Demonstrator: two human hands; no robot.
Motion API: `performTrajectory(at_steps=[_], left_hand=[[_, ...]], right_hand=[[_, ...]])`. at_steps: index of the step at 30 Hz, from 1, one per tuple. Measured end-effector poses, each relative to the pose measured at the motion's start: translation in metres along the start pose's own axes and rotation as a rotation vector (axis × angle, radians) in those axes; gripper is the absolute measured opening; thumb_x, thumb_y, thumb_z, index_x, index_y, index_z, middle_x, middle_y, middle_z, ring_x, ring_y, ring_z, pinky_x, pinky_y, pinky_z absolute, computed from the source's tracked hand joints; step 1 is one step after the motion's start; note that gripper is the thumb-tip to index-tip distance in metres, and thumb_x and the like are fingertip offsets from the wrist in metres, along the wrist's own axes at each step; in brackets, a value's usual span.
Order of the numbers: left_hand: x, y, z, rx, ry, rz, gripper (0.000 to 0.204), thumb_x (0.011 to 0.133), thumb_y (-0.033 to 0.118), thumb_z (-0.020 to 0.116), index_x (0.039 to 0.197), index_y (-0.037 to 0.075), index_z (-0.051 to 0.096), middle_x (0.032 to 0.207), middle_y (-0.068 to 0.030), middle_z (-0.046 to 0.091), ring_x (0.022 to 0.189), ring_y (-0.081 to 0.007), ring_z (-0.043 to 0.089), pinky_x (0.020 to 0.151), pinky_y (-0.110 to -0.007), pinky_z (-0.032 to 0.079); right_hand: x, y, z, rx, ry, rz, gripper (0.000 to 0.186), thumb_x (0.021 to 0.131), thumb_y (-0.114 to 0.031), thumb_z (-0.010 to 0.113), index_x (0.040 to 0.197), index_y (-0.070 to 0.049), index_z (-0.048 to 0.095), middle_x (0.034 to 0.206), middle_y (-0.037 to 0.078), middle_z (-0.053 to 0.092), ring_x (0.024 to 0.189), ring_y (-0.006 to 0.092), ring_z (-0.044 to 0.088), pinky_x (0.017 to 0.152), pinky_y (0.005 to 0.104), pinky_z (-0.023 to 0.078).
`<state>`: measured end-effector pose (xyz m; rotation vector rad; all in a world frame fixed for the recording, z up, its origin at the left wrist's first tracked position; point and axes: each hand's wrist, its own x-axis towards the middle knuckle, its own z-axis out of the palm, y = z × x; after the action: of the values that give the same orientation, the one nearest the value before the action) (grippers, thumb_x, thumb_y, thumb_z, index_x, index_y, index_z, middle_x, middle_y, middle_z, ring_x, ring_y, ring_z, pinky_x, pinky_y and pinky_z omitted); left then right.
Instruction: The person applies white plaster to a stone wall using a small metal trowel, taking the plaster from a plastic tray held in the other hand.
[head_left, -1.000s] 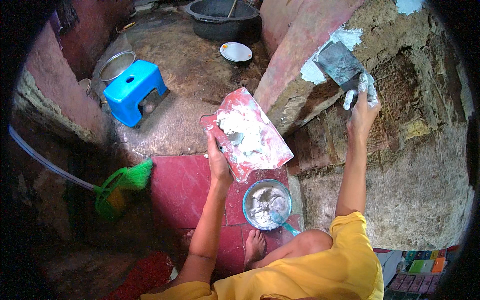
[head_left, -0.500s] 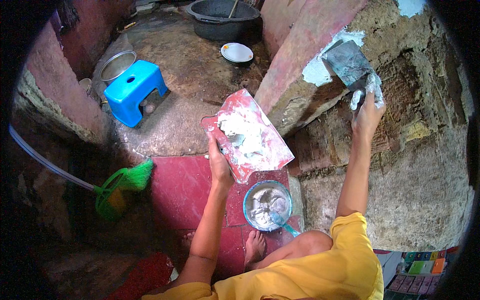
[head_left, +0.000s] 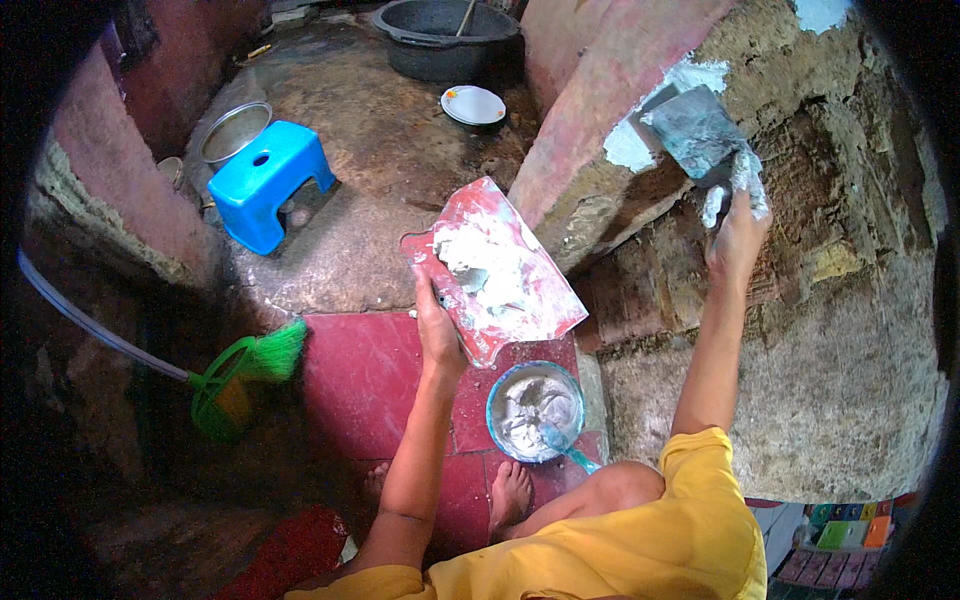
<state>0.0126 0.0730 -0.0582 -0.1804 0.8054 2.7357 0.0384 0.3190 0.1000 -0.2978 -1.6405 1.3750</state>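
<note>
My left hand (head_left: 439, 327) grips the lower left edge of a red plastering board (head_left: 541, 268), held tilted in front of me. A mound of white filler paste (head_left: 475, 262) lies smeared over the board. Out to the right, my right hand (head_left: 736, 205), its fingers coated in white, is closed on a grey flat scraper (head_left: 697, 131). The scraper's blade lies against a white patch (head_left: 629, 146) on the rough wall. Below the board stands a round tub (head_left: 492, 408) of paste with a light-blue-handled tool (head_left: 579, 458) in it.
A blue plastic stool (head_left: 262, 178) stands at the left beside a round metal lid (head_left: 236, 132). Further back are a white plate (head_left: 473, 105) and a large dark basin (head_left: 446, 48). A green broom (head_left: 272, 352) rests at the left. Crumbling wall (head_left: 790, 390) rises close on my right.
The scraper has shifted slightly left on the patch and its angle has turned a little. My left hand and the board have hardly moved.
</note>
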Motion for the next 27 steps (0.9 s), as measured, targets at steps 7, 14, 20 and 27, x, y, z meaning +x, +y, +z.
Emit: performTrajectory(at_steps=[7, 14, 20, 27], left_hand=[[-0.001, 0.002, 0.002, 0.03, 0.0, 0.02, 0.052, 0.087, 0.042, 0.023, 0.117, 0.001, 0.035, 0.109, -0.01, 0.047, 0.095, -0.0189, 0.05, 0.082, -0.031, 0.041], [0.0, 0.001, 0.0, 0.005, -0.015, 0.015, 0.053, 0.087, 0.043, 0.024, 0.117, 0.001, 0.035, 0.11, -0.0102, 0.047, 0.096, -0.0189, 0.05, 0.082, -0.031, 0.041], [-0.001, 0.002, -0.001, 0.033, -0.009, 0.019, 0.053, 0.087, 0.043, 0.024, 0.118, 0.001, 0.034, 0.11, -0.0106, 0.046, 0.097, -0.0194, 0.049, 0.082, -0.031, 0.041], [-0.002, 0.005, 0.004, 0.026, -0.014, 0.032, 0.053, 0.087, 0.043, 0.024, 0.117, 0.001, 0.034, 0.109, -0.0105, 0.047, 0.095, -0.0191, 0.05, 0.081, -0.031, 0.042]], right_hand=[[-0.005, -0.002, 0.013, 0.008, 0.051, -0.072, 0.02, 0.082, -0.01, 0.048, 0.097, 0.002, 0.051, 0.08, 0.003, 0.054, 0.061, 0.0085, 0.049, 0.05, 0.0228, 0.04], [-0.004, 0.005, 0.011, -0.01, 0.054, -0.06, 0.019, 0.082, -0.013, 0.051, 0.094, 0.002, 0.053, 0.078, 0.001, 0.054, 0.062, 0.0069, 0.047, 0.053, 0.022, 0.039], [-0.006, -0.008, 0.013, -0.014, 0.147, -0.128, 0.019, 0.082, -0.013, 0.051, 0.095, 0.001, 0.055, 0.071, 0.0, 0.055, 0.053, 0.0053, 0.046, 0.043, 0.0189, 0.037], [-0.021, -0.016, 0.019, -0.082, 0.085, -0.09, 0.017, 0.082, -0.013, 0.051, 0.093, -0.001, 0.055, 0.064, 0.0, 0.053, 0.043, 0.0051, 0.043, 0.036, 0.02, 0.031]])
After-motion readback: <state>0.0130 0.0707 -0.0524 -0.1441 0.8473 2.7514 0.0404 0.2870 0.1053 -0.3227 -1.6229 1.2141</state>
